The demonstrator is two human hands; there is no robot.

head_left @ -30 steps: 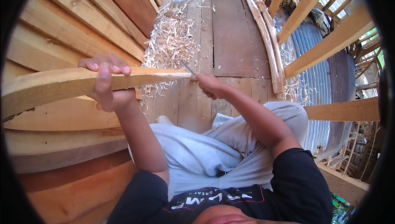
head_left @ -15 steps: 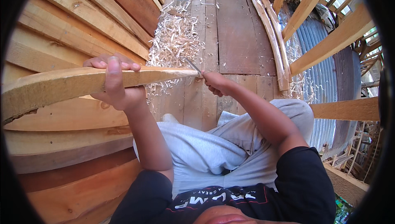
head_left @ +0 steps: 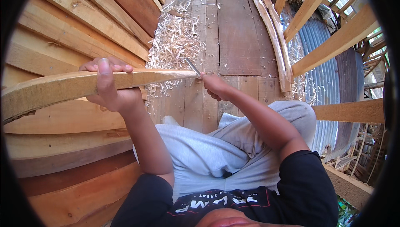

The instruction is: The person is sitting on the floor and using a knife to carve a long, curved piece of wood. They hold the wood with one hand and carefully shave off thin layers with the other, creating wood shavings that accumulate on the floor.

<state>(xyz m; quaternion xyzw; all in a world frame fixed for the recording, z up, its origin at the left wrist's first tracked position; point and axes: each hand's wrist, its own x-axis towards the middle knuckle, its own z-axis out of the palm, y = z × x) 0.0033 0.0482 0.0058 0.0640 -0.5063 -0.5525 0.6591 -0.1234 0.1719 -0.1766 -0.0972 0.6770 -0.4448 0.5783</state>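
A long curved piece of wood (head_left: pixel 54 86) reaches in from the left edge and tapers to a pale, freshly cut tip. My left hand (head_left: pixel 110 86) is wrapped round it, thumb over the near side and fingers over the far edge. At the tip, my right hand (head_left: pixel 213 86) is closed on a knife (head_left: pixel 193 66). Its narrow metal blade points up and left, close by or against the thin end of the wood. The handle is hidden in my fist.
Curly wood shavings (head_left: pixel 175 37) cover the plank floor (head_left: pixel 239 39) by the left board wall (head_left: pixel 58 35). A small clear cup-like object (head_left: pixel 182 0) stands at the far end of them. Two peeled poles (head_left: pixel 273 27) lie to the right, before wooden rails (head_left: pixel 339 39) and corrugated metal sheet (head_left: pixel 318 56).
My left hand sits slightly farther left along the wood. The right hand and the knife have shifted slightly left too, still at the tip.
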